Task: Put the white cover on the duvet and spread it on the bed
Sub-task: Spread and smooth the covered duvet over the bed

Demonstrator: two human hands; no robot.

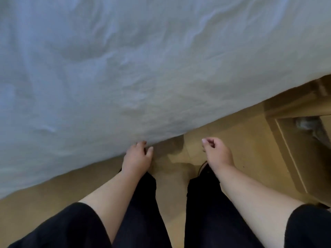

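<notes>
Looking down, I see the rumpled white covered duvet (143,68) spread over the bed, its edge overhanging the wooden floor (232,149); my left hand (137,158) touches that edge, my right hand (215,151) hangs loosely curled, empty; next I judge smoothing remains

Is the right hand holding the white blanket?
No, the right hand hangs loosely curled over the wooden floor, clear of the white duvet, holding nothing.
</notes>
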